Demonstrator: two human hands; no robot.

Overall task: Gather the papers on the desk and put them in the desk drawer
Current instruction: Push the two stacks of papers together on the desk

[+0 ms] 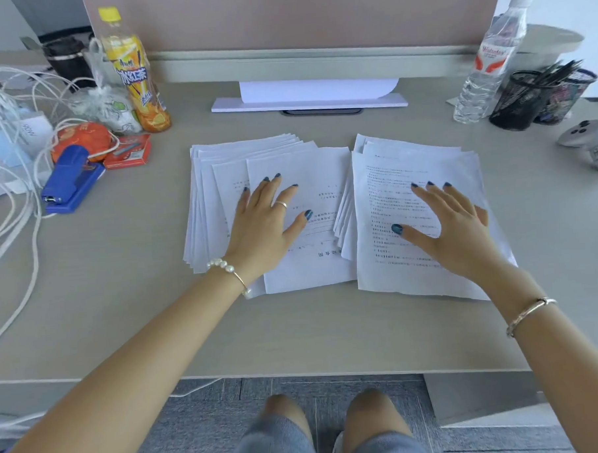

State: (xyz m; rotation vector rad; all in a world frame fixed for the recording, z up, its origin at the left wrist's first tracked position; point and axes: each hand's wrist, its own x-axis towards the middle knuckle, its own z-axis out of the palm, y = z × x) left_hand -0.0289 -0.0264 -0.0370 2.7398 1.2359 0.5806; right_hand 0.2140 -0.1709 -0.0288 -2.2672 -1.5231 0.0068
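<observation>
Two loose piles of printed white papers lie side by side in the middle of the desk (122, 285). My left hand (266, 224) rests flat on the left pile (214, 209), fingers spread. My right hand (452, 230) lies flat on the right pile (401, 174), fingers spread too. Neither hand grips a sheet. The sheets in both piles are fanned and uneven at the edges. A pale cabinet front (483, 399) shows under the desk at the right; no drawer is seen open.
At the left are white cables (12, 211), a blue stapler (71, 179), a red staple box (128, 151), an orange packet (81, 136) and an iced-tea bottle (135, 72). A water bottle (489, 60), mesh pen holders (538, 97) and a white controller (590, 141) stand right. A monitor base (309, 102) sits behind.
</observation>
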